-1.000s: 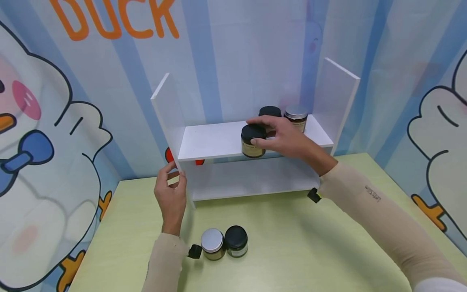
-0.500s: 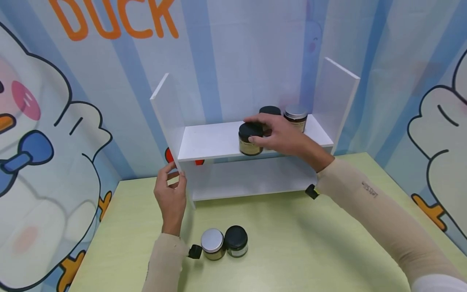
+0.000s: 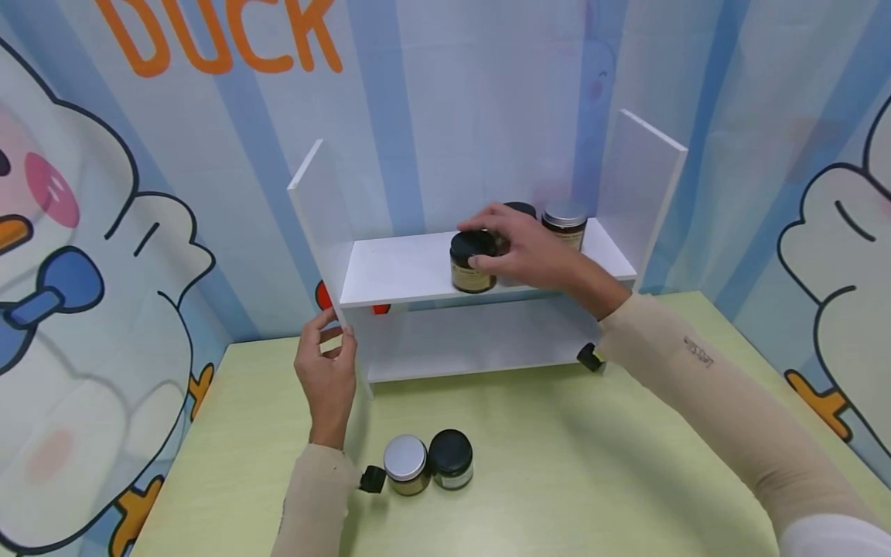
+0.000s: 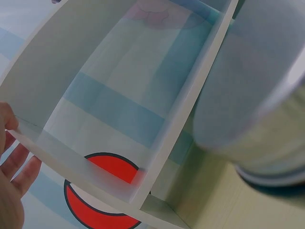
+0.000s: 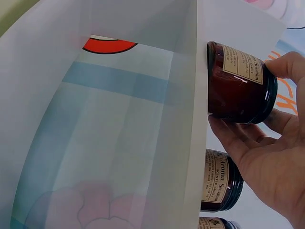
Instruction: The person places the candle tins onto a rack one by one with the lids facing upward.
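My right hand (image 3: 532,251) grips a dark amber candle jar (image 3: 472,275) with a black lid, thumb and fingers on either side of it. In the right wrist view, the held jar (image 5: 236,86) stands upright with its base at the upper board of a white two-tier shelf (image 3: 400,267). Behind this hand on that board are a black-lidded candle jar (image 5: 220,181) and a silver-lidded jar (image 3: 565,224). The left hand (image 3: 326,379) pinches the shelf's left side panel near its front edge, fingers curled behind it.
Close together on the pale green table (image 3: 543,480), by the left forearm, stand a silver-lidded jar (image 3: 406,463) and a black-lidded jar (image 3: 451,459). Tall side panels (image 3: 643,193) flank the upper board. A cartoon duck backdrop (image 3: 473,100) hangs behind.
My right hand has shifted the gripped candle jar a little left and back over the upper board. The left hand has stayed at the side panel.
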